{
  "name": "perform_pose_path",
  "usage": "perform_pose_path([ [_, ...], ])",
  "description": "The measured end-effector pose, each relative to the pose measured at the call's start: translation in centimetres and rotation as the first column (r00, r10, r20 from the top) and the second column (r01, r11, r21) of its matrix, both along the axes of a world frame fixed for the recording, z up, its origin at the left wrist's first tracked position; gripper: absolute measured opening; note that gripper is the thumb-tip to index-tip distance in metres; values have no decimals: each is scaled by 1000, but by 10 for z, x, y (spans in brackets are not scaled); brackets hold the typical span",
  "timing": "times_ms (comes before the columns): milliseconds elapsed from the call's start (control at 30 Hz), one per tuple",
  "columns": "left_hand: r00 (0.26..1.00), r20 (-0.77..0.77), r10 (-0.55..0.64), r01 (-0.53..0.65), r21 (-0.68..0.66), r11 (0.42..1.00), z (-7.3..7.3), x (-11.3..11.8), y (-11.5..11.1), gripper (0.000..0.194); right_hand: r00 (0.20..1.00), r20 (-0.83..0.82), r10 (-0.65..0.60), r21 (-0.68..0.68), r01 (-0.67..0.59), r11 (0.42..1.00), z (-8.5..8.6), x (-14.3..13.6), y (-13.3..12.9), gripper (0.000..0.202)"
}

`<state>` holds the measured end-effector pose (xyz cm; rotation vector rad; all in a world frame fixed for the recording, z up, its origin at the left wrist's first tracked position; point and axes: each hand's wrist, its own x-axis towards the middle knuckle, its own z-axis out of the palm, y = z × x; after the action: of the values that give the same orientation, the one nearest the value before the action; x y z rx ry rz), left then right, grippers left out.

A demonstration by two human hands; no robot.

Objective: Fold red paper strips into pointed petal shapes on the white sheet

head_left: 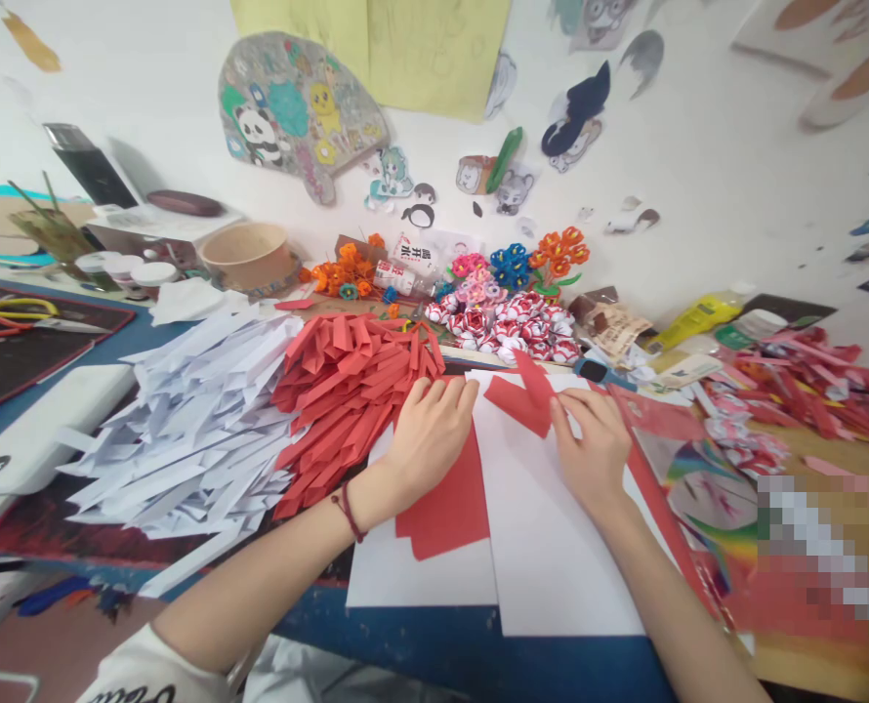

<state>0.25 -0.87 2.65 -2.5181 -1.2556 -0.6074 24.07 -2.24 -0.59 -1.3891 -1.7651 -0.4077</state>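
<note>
My right hand (594, 441) pinches a folded red paper strip (518, 402) between thumb and fingers, above white paper sheets (533, 527). The strip is bent, with one end pointing up. To the left, my left hand (434, 434) is closed with its fingers curled in; what they hold, if anything, is hidden. Under that hand lies flat red paper (453, 513) on a white sheet. Just left of it is a heap of folded red paper strips (353, 391), and beside that a heap of folded white paper strips (200, 420).
Scissors (31, 317) and a white rectangular device (43, 425) lie at the left. Along the wall are a round wooden container (248, 256), orange paper flowers (351, 273) and red-and-white rolled flowers (508, 327). Pink and red pieces (807, 381) are piled at the right.
</note>
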Motion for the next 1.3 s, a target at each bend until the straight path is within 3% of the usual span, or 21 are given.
perform_pose_path([
  [133,999,36,-21,20,23,1000,5,2,-2,41,976,40,213,-91,-209,974,2,-12,-7,16],
  [233,993,-24,-119,119,5,993,3,1,-2,25,934,137,331,-187,-304,934,2,-15,-10,18],
  [467,960,-73,-269,253,-178,951,-7,-5,4,9,862,164,480,-349,-404,845,5,-13,-15,15],
  [533,955,-69,-290,270,-213,939,-6,-7,5,15,850,185,493,-369,-405,836,5,-12,-16,14],
  [867,966,-42,-254,236,-247,940,-3,-5,6,15,859,134,495,-365,-422,830,9,-10,-19,8],
  [967,988,74,-136,150,-230,962,-3,-3,7,17,884,65,464,-360,-413,837,9,-13,-19,8],
  [1067,975,219,33,22,-243,970,-3,-2,8,27,949,-46,311,-264,-312,913,9,-16,-19,9],
  [1133,950,287,124,-30,-310,950,-4,-2,8,24,965,-137,222,-208,-248,946,11,-18,-19,11],
  [1200,921,361,144,21,-416,909,-4,-2,9,24,957,-231,177,-187,-222,957,14,-22,-19,12],
  [1300,823,558,108,258,-536,804,-4,-1,8,32,928,-334,165,-202,-241,949,20,-32,-18,12],
])
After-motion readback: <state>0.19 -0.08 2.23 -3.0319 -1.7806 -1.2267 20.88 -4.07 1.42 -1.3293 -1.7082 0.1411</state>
